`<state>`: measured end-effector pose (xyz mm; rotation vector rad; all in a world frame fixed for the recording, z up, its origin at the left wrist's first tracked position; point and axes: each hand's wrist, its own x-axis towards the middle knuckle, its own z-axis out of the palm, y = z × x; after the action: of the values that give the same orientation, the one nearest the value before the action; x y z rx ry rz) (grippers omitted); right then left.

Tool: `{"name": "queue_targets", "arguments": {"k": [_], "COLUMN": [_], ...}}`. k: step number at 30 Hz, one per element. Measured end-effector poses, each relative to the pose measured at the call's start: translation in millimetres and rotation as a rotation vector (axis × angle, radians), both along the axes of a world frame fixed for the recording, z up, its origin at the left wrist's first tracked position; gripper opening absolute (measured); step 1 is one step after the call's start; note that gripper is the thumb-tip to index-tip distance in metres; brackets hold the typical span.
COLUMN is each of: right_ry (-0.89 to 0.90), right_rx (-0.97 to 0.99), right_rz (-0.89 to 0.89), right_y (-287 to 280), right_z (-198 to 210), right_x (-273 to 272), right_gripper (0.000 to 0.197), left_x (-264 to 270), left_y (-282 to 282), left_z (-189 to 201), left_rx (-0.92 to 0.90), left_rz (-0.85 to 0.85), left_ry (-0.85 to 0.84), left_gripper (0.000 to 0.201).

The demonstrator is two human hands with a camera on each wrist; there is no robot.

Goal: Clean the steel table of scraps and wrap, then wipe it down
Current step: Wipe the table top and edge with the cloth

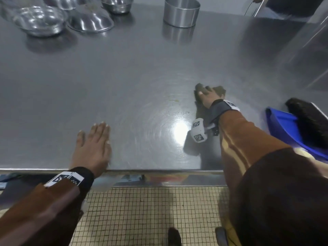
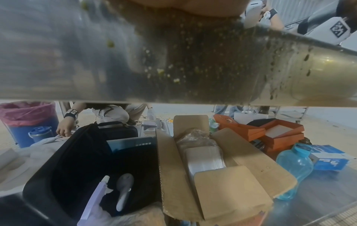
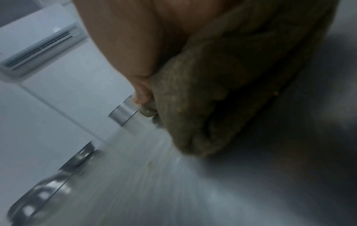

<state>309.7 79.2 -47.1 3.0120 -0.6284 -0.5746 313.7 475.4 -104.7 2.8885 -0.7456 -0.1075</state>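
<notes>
The steel table [image 1: 124,77] fills the head view, with faint yellowish smears [image 1: 174,99] near its middle. My right hand [image 1: 207,96] lies flat on a crumpled olive-brown cloth [image 1: 220,91] and presses it onto the table, right of the smears. In the right wrist view the cloth [image 3: 203,107] bunches under my palm [image 3: 125,38], and the picture is blurred. My left hand [image 1: 92,144] rests flat on the table by the front edge, fingers straight, holding nothing. In the left wrist view the table's front apron [image 2: 173,61] is speckled with crumbs.
Steel bowls [image 1: 40,20], an upturned bowl [image 1: 90,20] and a round steel tin [image 1: 182,12] stand along the far edge. A blue dustpan [image 1: 284,128] with a dark brush [image 1: 305,121] lies at the right. Below are a black bin [image 2: 86,168], a cardboard box [image 2: 212,168] and a blue bottle [image 2: 293,168].
</notes>
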Motion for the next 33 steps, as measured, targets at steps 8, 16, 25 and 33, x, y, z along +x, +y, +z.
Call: {"name": "queue_targets", "arguments": {"k": [8,16,25,33], "right_ry": [-0.173,-0.261,-0.363,-0.289], "right_rx": [0.344,0.22,0.468,0.291], "right_rz": [0.032,0.34,-0.376,-0.296], "right_y": [128,169,135,185], "right_z": [2,-13,10,-9], "right_x": [-42,-150,-128,-77], "right_gripper": [0.05,0.051,0.069,0.054], "left_x": [-3,-2,-2,-2], "left_y": [-2,-3,-3,-3], "left_z": [5,2,6,6], "left_rx": [0.003,-0.016,-0.005,0.0], "left_rz": [0.017,0.031,0.028,0.013], "left_ry": [0.008,-0.031,-0.018,-0.014], "left_gripper": [0.067,0.066,0.053,0.053]}}
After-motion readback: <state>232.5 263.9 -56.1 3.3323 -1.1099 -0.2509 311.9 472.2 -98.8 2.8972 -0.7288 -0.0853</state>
